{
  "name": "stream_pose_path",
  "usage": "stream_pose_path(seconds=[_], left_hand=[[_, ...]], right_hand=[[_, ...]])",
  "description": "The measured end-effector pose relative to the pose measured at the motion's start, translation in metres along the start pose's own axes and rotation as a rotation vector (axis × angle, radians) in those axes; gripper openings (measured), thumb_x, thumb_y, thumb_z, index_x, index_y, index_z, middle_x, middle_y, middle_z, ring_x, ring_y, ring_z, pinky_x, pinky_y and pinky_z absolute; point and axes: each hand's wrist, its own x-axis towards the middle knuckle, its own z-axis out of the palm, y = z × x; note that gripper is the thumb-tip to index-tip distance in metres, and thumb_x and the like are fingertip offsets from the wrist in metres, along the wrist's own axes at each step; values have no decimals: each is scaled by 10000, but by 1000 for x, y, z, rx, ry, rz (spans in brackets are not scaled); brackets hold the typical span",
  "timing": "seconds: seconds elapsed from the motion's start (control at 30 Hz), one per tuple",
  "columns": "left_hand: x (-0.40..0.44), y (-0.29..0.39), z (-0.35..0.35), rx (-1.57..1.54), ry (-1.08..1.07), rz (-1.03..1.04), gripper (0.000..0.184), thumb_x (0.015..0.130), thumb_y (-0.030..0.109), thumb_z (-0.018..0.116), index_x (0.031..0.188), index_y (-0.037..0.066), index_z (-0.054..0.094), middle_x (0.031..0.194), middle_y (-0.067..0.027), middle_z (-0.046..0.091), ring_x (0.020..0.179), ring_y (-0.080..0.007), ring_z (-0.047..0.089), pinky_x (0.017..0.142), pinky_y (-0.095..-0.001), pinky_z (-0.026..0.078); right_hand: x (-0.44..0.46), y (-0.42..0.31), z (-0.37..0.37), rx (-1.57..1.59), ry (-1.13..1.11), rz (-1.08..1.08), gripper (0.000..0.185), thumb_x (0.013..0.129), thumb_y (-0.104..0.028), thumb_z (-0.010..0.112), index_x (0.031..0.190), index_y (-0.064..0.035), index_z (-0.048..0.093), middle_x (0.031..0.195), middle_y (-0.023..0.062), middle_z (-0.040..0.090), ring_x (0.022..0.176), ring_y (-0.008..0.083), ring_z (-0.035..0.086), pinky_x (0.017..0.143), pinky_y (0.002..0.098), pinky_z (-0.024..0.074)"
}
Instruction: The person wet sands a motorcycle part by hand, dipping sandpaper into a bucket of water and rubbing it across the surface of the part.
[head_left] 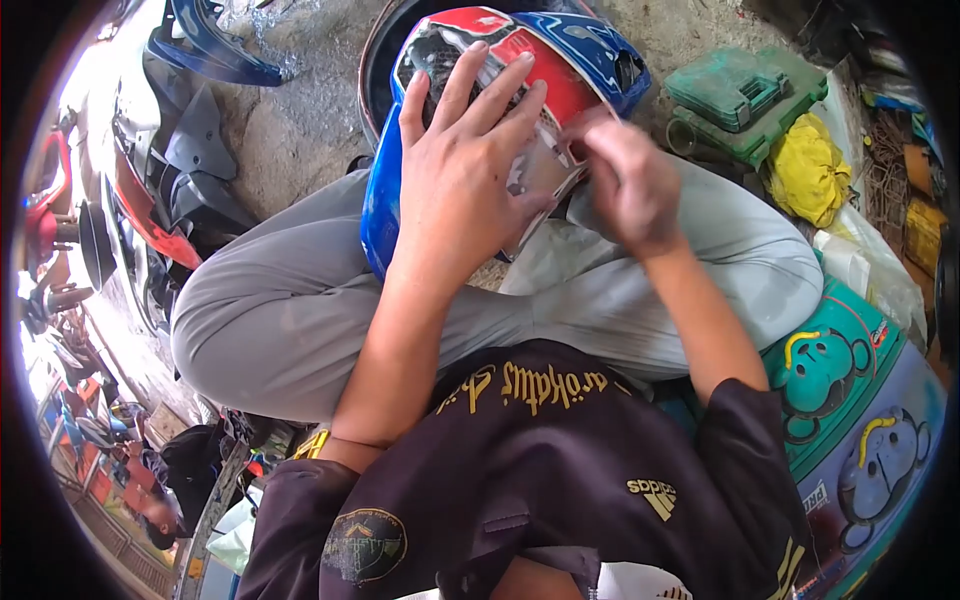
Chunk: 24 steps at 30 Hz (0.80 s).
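Observation:
A glossy motorcycle body panel (383, 195), painted blue, red and white with a dark patterned patch, rests over my crossed legs. My left hand (460, 170) lies on its face, fingers spread and pointing away from me. At the panel's right edge is my right hand (632, 185), blurred by motion, with its fingers curled in. Whatever those fingers pinch is hidden. Beneath the panel's far side shows the rim of a dark round basin (372, 70).
Green plastic tool cases (735, 95) and a yellow cloth bundle (808, 170) lie at right. Nearer stands a teal box (835, 370) with bear pictures. Several motorcycle panels (195, 135) lie on the left. Another person (150, 500) shows at lower left.

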Motion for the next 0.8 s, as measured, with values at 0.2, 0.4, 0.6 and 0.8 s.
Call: stream_pose_path(seconds=[0.2,0.4,0.6,0.8], left_hand=[[-3,0,1,2,6,8,892,567,263,1012,1401,132,726,1597,-38,604,1592,-309,417,1308,-603,232],[-1,0,-2,11,-24,-12,967,549,306,1003,1453,129,707,1619,-31,592,1601,-318,405,1316,-588,220],[1,2,0,5,-10,-7,921,562,282,1005,1424,130,719,1613,-32,596,1596,-307,413,1314,-593,223],[-1,1,1,-4,10,1,882,567,259,1010,1394,132,732,1598,-38,606,1591,-301,422,1311,-597,229]], right_hand=[[-3,15,-5,-49,-13,139,351,989,67,725,1306,-18,601,1134,190,803,997,369,811,883,418,656],[-13,21,-5,-27,-17,323,355,986,75,713,1316,-40,645,1210,172,784,1079,354,789,916,432,638],[-11,17,-9,17,-18,383,331,1019,75,613,1326,-38,660,1200,195,771,1089,385,773,943,464,631],[-5,8,-8,-36,-50,21,293,1024,99,618,1294,-10,584,1166,235,763,1056,405,784,949,491,641]])
